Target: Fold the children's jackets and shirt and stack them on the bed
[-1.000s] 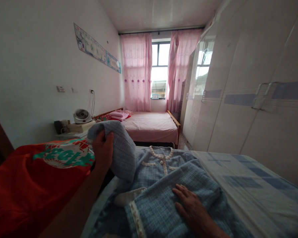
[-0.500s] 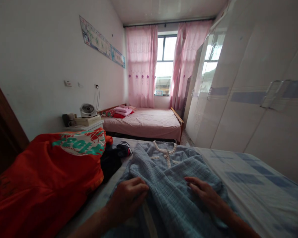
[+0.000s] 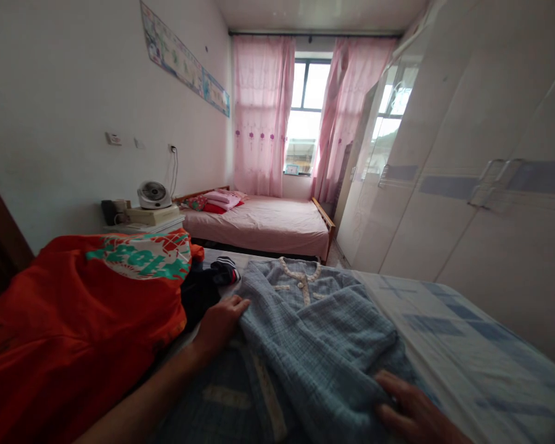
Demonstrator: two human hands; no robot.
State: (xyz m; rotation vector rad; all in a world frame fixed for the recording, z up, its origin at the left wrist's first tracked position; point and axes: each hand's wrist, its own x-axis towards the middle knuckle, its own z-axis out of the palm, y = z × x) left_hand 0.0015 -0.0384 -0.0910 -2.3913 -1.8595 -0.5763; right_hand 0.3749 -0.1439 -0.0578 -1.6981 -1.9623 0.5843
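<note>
A light blue woven jacket (image 3: 328, 320) with a white braided collar and a buttoned front lies face up on the bed, its sleeves folded in across the body. My left hand (image 3: 222, 320) is closed at the jacket's left edge, near the shoulder fold, its fingertips on the cloth. Lower down on the right, my right hand (image 3: 409, 407) has thumb and fingers closed on the cloth by the sleeve and side. The fingertips of that hand are partly hidden in the fabric.
Left of the jacket lies a heaped orange garment (image 3: 87, 308) with a printed patch, beside dark clothing (image 3: 201, 296). The jacket rests on a blue-and-white patterned sheet (image 3: 444, 320). Beyond stand a pink-covered bed (image 3: 263, 225), a small fan (image 3: 153, 194) and a white wardrobe (image 3: 425, 234).
My left hand has moved up and left to the jacket's shoulder edge. My right hand has moved down and right and closed on the cloth. The view has shifted slightly.
</note>
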